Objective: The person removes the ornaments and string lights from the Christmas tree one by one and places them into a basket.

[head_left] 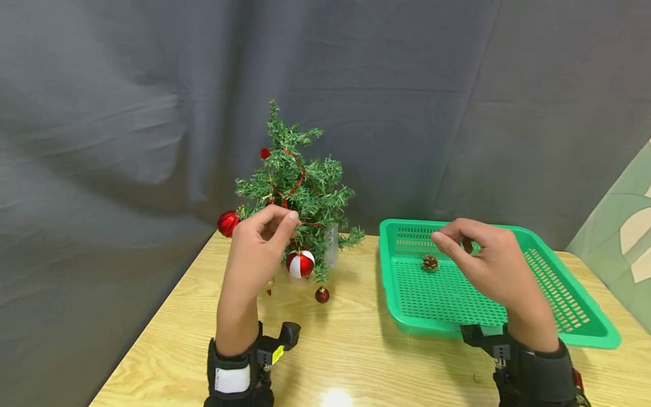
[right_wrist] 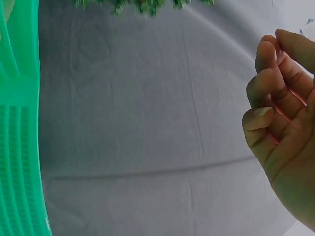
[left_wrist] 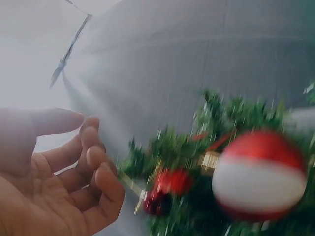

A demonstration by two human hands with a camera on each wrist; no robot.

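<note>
Red-and-white bauble (head_left: 300,264) is hung low on the miniature tree (head_left: 297,186); left hand (head_left: 261,237) fingers loosely curled at its branch, nothing visibly pinched. Right hand (head_left: 488,257) is held, fingers curled empty, above the pine cone (head_left: 429,263) in the green tray (head_left: 585,330); a pinch on it is judged next.

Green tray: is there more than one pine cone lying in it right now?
No: the green tray holds a single pine cone, under the right hand.

Red-and-white striped ball ornament (head_left: 300,264), hanging upright off a low branch of small green tree (head_left: 297,189) at its 6 o'clock. Brown pine cone (head_left: 429,263) lying in green basket (head_left: 569,294), toward 11 o'clock.
</note>
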